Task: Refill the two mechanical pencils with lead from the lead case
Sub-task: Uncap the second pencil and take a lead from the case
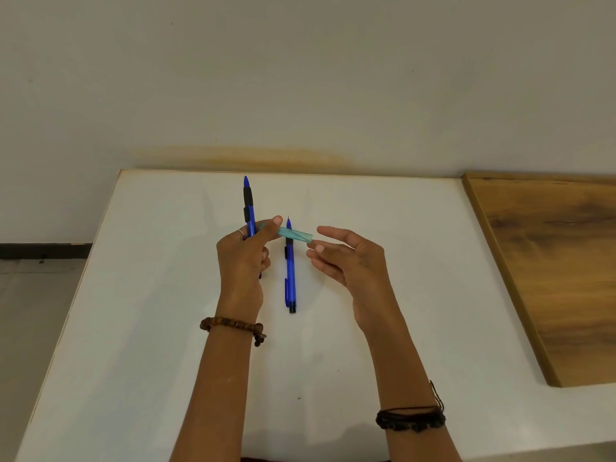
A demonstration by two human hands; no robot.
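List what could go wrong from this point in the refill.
1. The left hand holds both a pencil and one end of the lead case; either could slip.
2. The right hand only pinches the case's other end at its fingertips, so a tug could spill or snap lead.
3. The second pencil lies loose on the white table under the case and may roll if bumped.

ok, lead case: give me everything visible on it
The lead case is a slim, translucent teal tube that looks like plastic, held above the white table, lying roughly level and crosswise over the pencil that lies on the table. The left hand pinches its left end; the fingertips of the right hand meet its right end. Contents cannot be made out.
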